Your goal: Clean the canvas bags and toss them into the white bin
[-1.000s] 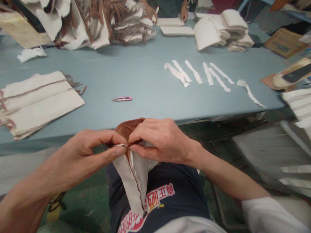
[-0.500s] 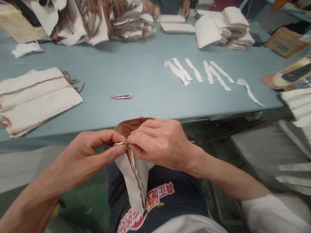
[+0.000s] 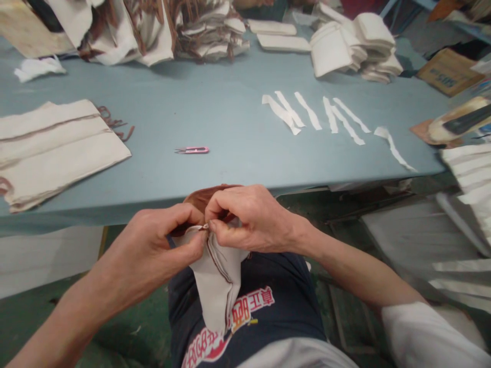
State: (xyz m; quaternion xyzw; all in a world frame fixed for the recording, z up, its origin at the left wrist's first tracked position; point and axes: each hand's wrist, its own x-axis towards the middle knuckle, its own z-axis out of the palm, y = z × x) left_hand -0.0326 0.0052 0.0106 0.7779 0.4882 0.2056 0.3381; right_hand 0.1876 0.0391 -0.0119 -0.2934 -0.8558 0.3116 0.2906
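Over my lap hangs a cream fabric piece [image 3: 213, 286] with a brown-edged seam and a brown part at its top. My left hand [image 3: 169, 235] pinches its upper edge between thumb and forefinger. Right beside that, my right hand [image 3: 247, 217] pinches the same edge where the seam begins, the fingertips of both hands nearly touching. Whether a thread lies between the fingertips is too small to tell. Pink-handled thread snips [image 3: 192, 150] lie on the table beyond my hands, apart from both.
A blue-green table [image 3: 153, 107] spans the view. Cream fabric panels [image 3: 57, 148] lie at left, white strips [image 3: 309, 110] at right. Behind are a heap of cream and brown pieces [image 3: 153, 36], stacked pads [image 3: 345, 46] and a cardboard box [image 3: 450, 71]. Part of another person shows at the back.
My right hand has turned and its thumb now shows at the seam's top. The fabric below hangs a little wider. At the back, the other person's hands have shifted.
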